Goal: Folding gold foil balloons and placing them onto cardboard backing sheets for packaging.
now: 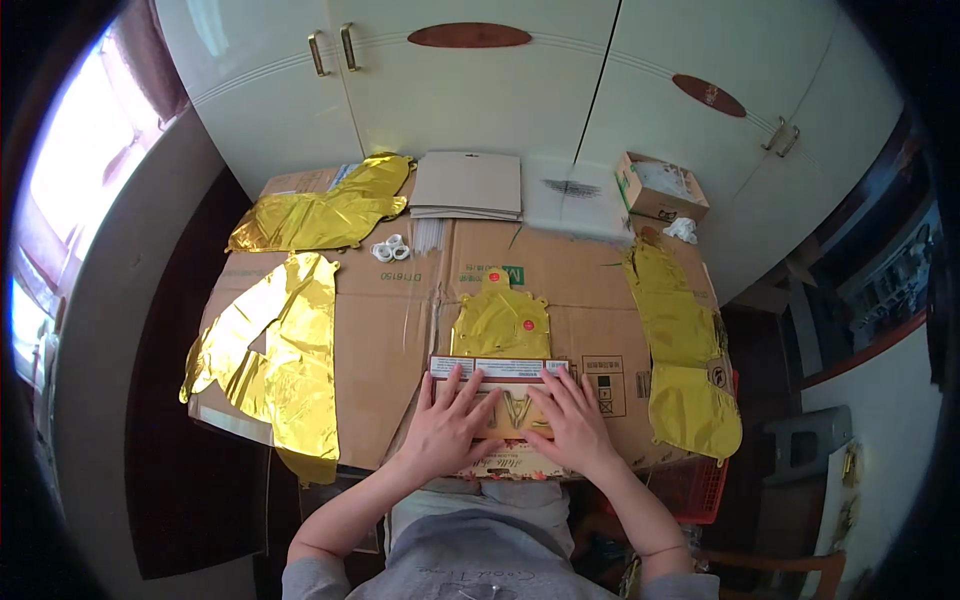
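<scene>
Gold foil balloon (pixel 500 322), under both hands (pixel 505 425)

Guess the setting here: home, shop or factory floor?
Probably a home room used for hand packing. White cupboard doors stand behind a table covered in flattened cardboard, gold foil balloons lie spread on it, and both hands press a packaged one.

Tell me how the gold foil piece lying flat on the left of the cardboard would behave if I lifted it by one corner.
The gold foil piece looks thin and creased, so it would probably droop and fold rather than stay stiff. It lies flat and deflated, so likely very light. Its glossy surface may slip between the fingers, and the part overhanging the cardboard edge suggests it shifts easily.
</scene>
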Demonstrator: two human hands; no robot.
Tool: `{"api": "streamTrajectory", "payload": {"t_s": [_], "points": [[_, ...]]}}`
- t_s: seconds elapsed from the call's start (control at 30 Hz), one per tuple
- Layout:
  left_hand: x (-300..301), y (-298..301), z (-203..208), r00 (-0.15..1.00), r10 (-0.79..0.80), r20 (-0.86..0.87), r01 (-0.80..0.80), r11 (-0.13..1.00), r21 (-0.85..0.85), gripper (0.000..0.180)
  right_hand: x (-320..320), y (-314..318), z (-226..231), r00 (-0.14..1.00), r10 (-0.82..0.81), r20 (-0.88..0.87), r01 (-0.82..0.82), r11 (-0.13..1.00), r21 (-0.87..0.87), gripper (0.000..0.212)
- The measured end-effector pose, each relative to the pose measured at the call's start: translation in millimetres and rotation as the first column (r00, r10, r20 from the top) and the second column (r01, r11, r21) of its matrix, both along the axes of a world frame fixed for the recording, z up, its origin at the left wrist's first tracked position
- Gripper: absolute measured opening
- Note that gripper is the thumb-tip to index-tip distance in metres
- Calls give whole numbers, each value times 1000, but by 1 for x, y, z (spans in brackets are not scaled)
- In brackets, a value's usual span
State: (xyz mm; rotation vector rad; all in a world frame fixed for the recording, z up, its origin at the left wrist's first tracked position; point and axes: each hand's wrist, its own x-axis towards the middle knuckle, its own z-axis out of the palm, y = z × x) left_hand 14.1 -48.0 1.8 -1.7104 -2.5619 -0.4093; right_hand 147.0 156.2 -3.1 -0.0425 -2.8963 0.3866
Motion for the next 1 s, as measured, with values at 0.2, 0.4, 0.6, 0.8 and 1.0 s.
{"api": "streamTrajectory", "payload": {"t_s": [0.2,0.4,0.6,0.8,1.0], "points": [[-4,2,-4,1000,6,-1,-6,1000,6,70,-4,2,-4,1000,-6,-25,7,1000,16,62],[-1,2,-7,1000,21,-9,-21,1000,-10,70,-6,3,0,1000,13,-11,-13,1000,0,59],[-1,2,-8,1000,21,-6,-21,999,-26,70,-46,39,-4,991,-101,-83,57,906,-420,55],[-1,1,-7,1000,27,11,-27,999,-47,71,-106,57,8,963,-213,163,257,557,-790,62],[-1,1,-9,1000,22,-13,-22,1000,-18,70,-124,70,16,922,-203,328,379,321,-868,74]]}}
